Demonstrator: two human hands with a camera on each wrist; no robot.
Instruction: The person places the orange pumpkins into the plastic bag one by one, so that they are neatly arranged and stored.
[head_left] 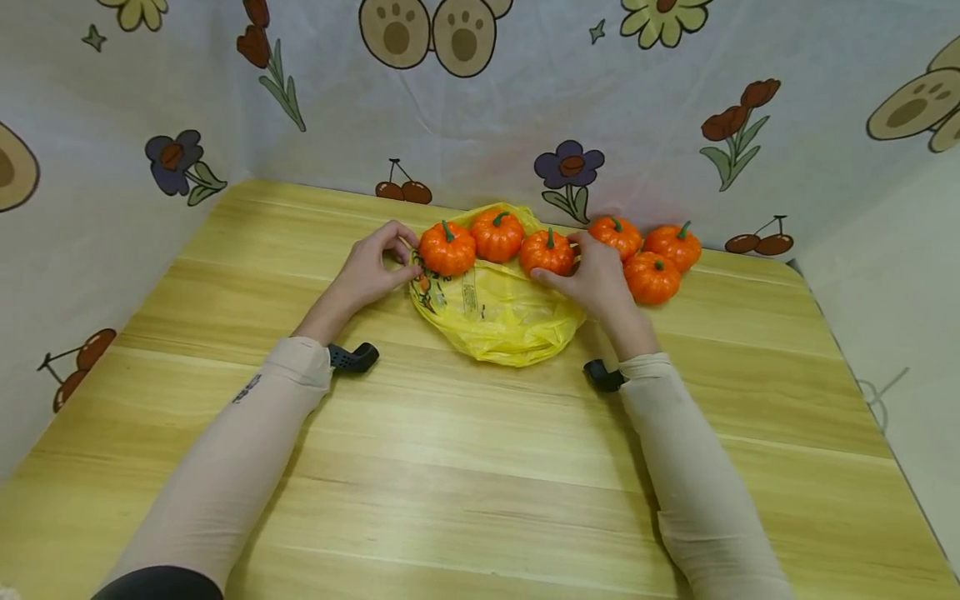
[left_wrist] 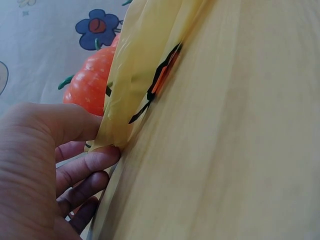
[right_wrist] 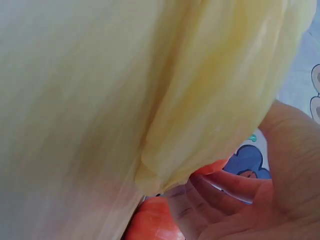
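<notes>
Two pale beige sleeves reach across the yellowish wood-grain worktop to a crumpled yellow plastic bag near its far edge. At the left, the left hand pinches the bag's edge between thumb and fingers; at the right, the right hand has its fingers curved round a glossy orange ribbed pumpkin. Two matching pumpkins stand left of it, at the bag's far part. Three more pumpkins cluster right of the hand, before a white printed cloth.
</notes>
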